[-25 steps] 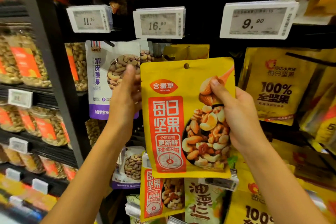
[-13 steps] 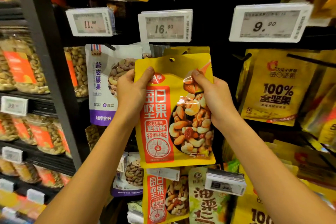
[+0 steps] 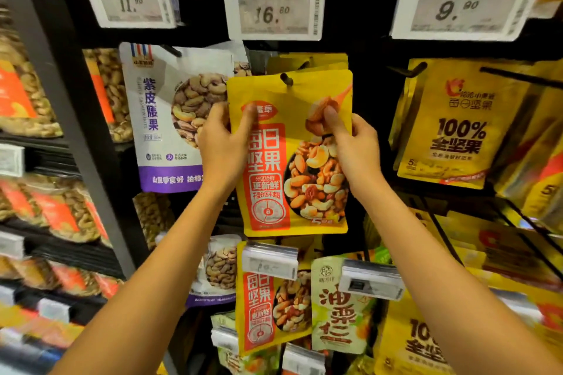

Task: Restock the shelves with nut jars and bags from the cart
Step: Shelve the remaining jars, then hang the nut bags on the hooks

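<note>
Status: yellow nut bag (image 3: 292, 167) hangs under the 16.80 tag (image 3: 275, 7), hole just over the tip of the peg (image 3: 286, 80). The left grip (image 3: 217, 143) and right grip (image 3: 355, 146) each pinch its upper sides, thumbs in front. Risk — release before pushing it back and it likely slips off.

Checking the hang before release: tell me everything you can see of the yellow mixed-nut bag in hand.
The yellow mixed-nut bag is a glossy flat pouch with red text panel and nut picture. It is upright, its top hole over the black peg tip, in front of matching bags, below the 16.80 price tag. The left hand and right hand pinch its sides, thumbs on front.
</note>
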